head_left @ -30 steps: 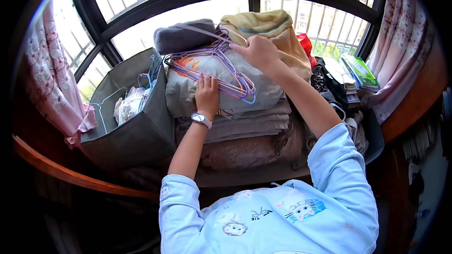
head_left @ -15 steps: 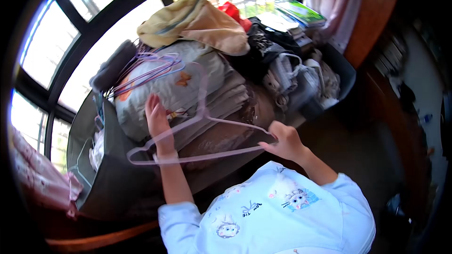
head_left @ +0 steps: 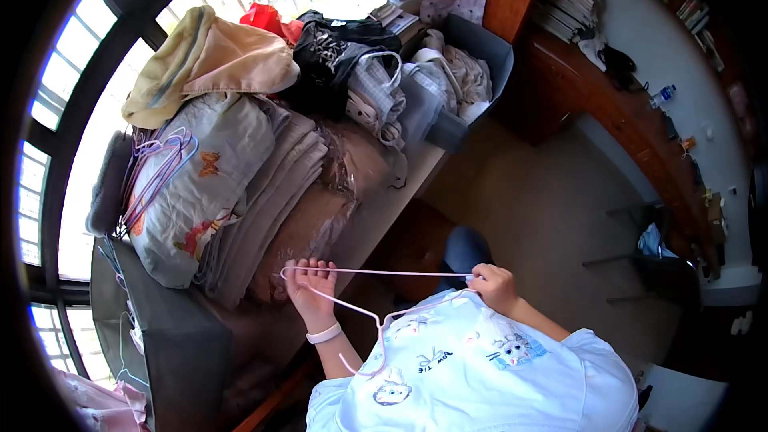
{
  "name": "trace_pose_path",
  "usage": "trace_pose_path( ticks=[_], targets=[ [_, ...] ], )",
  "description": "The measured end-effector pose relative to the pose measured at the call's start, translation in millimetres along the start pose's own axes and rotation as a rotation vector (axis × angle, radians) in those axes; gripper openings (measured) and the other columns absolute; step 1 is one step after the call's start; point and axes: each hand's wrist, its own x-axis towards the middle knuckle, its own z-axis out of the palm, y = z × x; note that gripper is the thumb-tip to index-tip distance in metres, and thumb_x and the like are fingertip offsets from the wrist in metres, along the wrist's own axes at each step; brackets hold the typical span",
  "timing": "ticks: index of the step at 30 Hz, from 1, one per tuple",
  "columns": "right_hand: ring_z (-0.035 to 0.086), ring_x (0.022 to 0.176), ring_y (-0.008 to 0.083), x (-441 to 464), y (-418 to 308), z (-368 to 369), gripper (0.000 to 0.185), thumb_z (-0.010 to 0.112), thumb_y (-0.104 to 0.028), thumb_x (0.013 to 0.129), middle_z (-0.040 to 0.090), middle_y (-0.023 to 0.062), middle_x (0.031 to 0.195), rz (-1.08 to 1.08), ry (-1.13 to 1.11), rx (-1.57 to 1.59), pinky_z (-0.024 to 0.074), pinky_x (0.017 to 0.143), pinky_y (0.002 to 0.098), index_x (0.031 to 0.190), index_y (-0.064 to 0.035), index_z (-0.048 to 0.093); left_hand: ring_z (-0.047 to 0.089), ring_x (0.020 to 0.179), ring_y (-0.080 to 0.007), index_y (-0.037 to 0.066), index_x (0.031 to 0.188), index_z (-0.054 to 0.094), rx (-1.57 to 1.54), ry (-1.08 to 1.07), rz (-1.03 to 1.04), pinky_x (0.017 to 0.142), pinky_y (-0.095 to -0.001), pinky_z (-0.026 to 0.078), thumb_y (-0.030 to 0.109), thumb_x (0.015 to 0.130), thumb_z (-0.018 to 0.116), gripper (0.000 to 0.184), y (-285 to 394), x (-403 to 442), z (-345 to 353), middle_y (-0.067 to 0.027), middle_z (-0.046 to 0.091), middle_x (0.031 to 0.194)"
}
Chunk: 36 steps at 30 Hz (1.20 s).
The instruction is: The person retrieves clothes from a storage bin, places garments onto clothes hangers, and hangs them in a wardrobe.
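Head view: the right hand (head_left: 494,288) is gripping one end of a pink hanger (head_left: 400,273), fingers curling round its corner. The left hand (head_left: 314,298) is supporting the other end, palm facing up, fingers standing loosely apart with the bar running across them. The hanger is spanning the gap between both hands, bar on the far side, hook pointing back toward the wearer and overlapping the blue shirt (head_left: 456,360). A wristband (head_left: 324,334) is circling the left wrist. Beyond the left hand, folded bedding (head_left: 268,192) is lying beside a printed bundle (head_left: 232,128); other hangers (head_left: 166,166) are resting against that bundle. A yellow blanket (head_left: 212,64) is sitting next to black clothes (head_left: 324,68). A grey bin (head_left: 184,336) is standing at left.
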Motion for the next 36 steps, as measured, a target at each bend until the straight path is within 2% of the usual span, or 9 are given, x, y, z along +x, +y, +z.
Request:
trace_pose_path(
  ticks=[3, 4, 7, 8, 14, 16, 23, 32, 36],
  targets=[
    [0.048, 0.098, 0.0297, 15, 15, -7, 0.015, 0.066, -0.015, 0.061, 0.052, 0.0103, 0.097, -0.223, 0.011, 0.03, 0.0375, 0.087, 0.0432, 0.064, -0.005, 0.056, 0.052, 0.07, -0.0189, 0.005, 0.07, 0.047, 0.116, -0.029, -0.101, 0.076, -0.0361, 0.044, 0.011, 0.082, 0.049, 0.013, -29, 13, 8, -0.0057, 0.051, 0.067],
    [0.05, 0.098, 0.0289, 19, 22, -12, 0.025, 0.069, -0.02, 0.063, 0.052, 0.0113, 0.098, -0.218, -0.022, -0.031, 0.0386, 0.088, 0.0401, 0.078, -0.0052, 0.055, 0.052, 0.067, -0.0196, 0.006, 0.068, 0.047, 0.169, 0.094, -0.106, 0.074, -0.0363, 0.045, 0.014, 0.083, 0.05, 0.017, -48, 18, 12, -0.0061, 0.05, 0.063],
    [0.056, 0.089, 0.0329, 9, 78, -7, 0.044, 0.067, -0.035, 0.073, 0.055, 0.0175, 0.097, 0.31, -0.393, 0.636, 0.0454, 0.077, 0.0363, 0.096, -0.002, 0.048, 0.053, 0.062, -0.0184, 0.008, 0.065, 0.046, 0.29, 0.175, -0.09, 0.07, -0.0353, 0.047, 0.018, 0.087, 0.05, 0.024, -134, 35, 40, -0.0033, 0.048, 0.058],
    [0.057, 0.084, 0.0335, 9, 98, -20, 0.045, 0.064, -0.036, 0.074, 0.057, 0.0182, 0.095, 0.298, -0.445, 0.47, 0.0468, 0.071, 0.0379, 0.098, -0.0011, 0.048, 0.054, 0.062, -0.0177, 0.009, 0.065, 0.045, 0.291, 0.175, -0.102, 0.068, -0.0346, 0.047, 0.019, 0.088, 0.05, 0.025, -168, 43, 49, -0.0021, 0.047, 0.057],
    [0.055, 0.055, 0.0352, -68, 271, -49, 0.026, 0.053, -0.022, 0.082, 0.053, 0.0162, 0.057, 0.37, 0.059, 0.497, 0.0437, 0.05, 0.0394, 0.062, -0.0046, 0.052, 0.055, 0.058, -0.0156, 0.01, 0.074, 0.05, 0.571, 0.148, -0.322, 0.061, -0.0302, 0.048, 0.02, 0.083, 0.057, 0.015, -376, 83, 123, 0.0011, 0.048, 0.059],
    [0.054, 0.054, 0.035, -80, 304, -95, 0.027, 0.051, -0.016, 0.082, 0.052, 0.0173, 0.056, 0.616, -0.121, 0.441, 0.0427, 0.048, 0.037, 0.058, -0.0036, 0.05, 0.057, 0.067, -0.0181, 0.007, 0.082, 0.053, 0.693, 0.067, -0.449, 0.069, -0.0314, 0.048, 0.017, 0.084, 0.055, 0.01, -439, 88, 153, -0.0011, 0.052, 0.065],
    [0.053, 0.045, 0.0156, -176, 401, -87, 0.013, 0.053, -0.009, 0.079, 0.054, 0.0069, 0.051, 0.854, 0.131, 0.745, 0.0415, 0.045, 0.0307, 0.069, -0.0026, 0.059, 0.059, 0.086, -0.0185, 0.004, 0.093, 0.053, 0.844, -0.184, -0.794, 0.081, -0.031, 0.046, 0.015, 0.086, 0.051, 0.013, -539, 107, 211, -0.008, 0.06, 0.089],
    [0.058, 0.062, 0.0167, -111, 440, -126, 0.02, 0.063, -0.016, 0.075, 0.061, 0.0106, 0.072, 0.647, -0.192, 0.802, 0.0461, 0.058, 0.0299, 0.09, -0.0027, 0.061, 0.06, 0.087, -0.0205, 0.001, 0.106, 0.048, 0.948, -0.17, -0.488, 0.078, -0.0303, 0.048, 0.015, 0.084, 0.054, 0.027, -531, 127, 212, -0.0101, 0.059, 0.094],
    [0.057, 0.062, 0.0154, -88, 454, -156, 0.029, 0.065, -0.013, 0.073, 0.06, 0.0098, 0.076, 0.613, -0.165, 0.571, 0.0459, 0.057, 0.0275, 0.099, -0.0019, 0.06, 0.057, 0.087, -0.0175, 0.002, 0.105, 0.051, 1.156, -0.048, -0.024, 0.075, -0.0289, 0.047, 0.016, 0.078, 0.062, 0.033, -496, 188, 189, -0.0066, 0.057, 0.089]
  ],
)
